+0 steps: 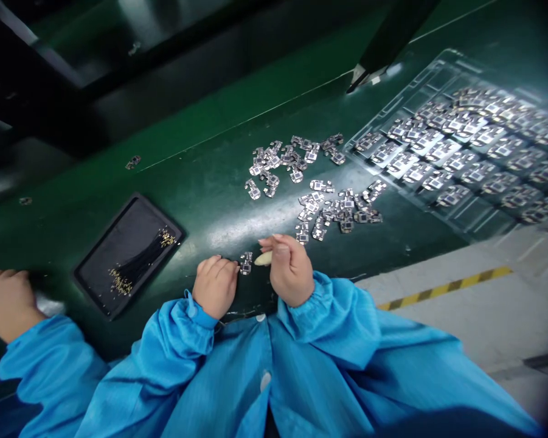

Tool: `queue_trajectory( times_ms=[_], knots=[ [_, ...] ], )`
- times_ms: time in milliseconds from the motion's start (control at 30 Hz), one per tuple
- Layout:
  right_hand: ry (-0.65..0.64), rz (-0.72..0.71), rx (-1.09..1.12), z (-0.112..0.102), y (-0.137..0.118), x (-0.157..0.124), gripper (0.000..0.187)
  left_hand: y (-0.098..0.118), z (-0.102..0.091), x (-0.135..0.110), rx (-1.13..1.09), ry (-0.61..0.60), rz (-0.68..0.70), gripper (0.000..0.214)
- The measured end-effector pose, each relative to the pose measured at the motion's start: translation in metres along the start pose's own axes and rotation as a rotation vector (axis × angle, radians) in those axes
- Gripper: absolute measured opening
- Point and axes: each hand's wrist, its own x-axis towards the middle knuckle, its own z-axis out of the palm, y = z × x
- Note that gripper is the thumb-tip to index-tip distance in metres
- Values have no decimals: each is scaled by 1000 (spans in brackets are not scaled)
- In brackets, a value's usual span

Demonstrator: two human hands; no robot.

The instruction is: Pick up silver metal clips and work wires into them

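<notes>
while the left hand (215, 286) rests on the green table (205, 176) with its fingers bent and drawn together, a small circuit board (246, 263) lies just beside its fingertips, in the gap between the two hands. whether those fingertips pinch the edge of the board or only lie against it, i cannot tell. across that gap, the right hand (292, 271) is curled, thumb close to the bent fingers, and a pale, tapered piece (263, 259) points from it toward the board; i cannot tell whether it is gripped or worn on a finger.

ahead of the right hand, loose boards (342, 210) lie in a jumble, some overlapping, with another cluster (274, 161) farther out and a little to the left. beyond these, forward and to the right of the right hand, a clear tray (466, 214) bears many similar boards in slanting rows. to the left of the left hand and slightly ahead is a black tray (123, 237), set at an angle, holding a bundle of thin black cables (139, 258) with gold-coloured ends. past that tray, well apart from both hands, lies one lone board (132, 162). at the far left, another person's hand (9, 301) shows above a blue sleeve (50, 365).
</notes>
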Motion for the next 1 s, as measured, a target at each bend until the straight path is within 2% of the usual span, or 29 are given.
queue_trajectory(
  times_ms=[167,333,433,533,633,700,800,867,933,967,1000],
  knots=[
    [-30,-145,-53,5,8,-3,18,0,0,0,31,2,14,13],
    [-109,-218,-120,2,5,0,18,1,0,-1,66,-12,20,14],
    [-252,-191,-226,-1,-3,3,24,1,0,0,78,-26,19,16],
    [-479,-167,-357,-1,-16,8,33,0,0,-1,75,-36,22,18],
    [-703,-224,-445,7,-26,13,37,-1,0,-5,72,-49,33,22],
    [-780,-258,-471,13,-29,15,38,-1,0,-7,82,-63,40,24],
    [-741,-210,-447,17,-28,20,38,-3,-4,-1,100,-113,69,24],
    [-618,-79,-396,14,-26,26,38,-10,-10,13,75,-232,105,24],
    [-441,88,-351,8,-24,35,39,-24,-19,34,40,-342,95,28],
    [-358,152,-344,5,-23,41,39,-32,-24,45,37,-330,49,31],
    [-302,185,-354,2,-22,48,40,-42,-29,55,54,-225,-41,33]
  ],
)
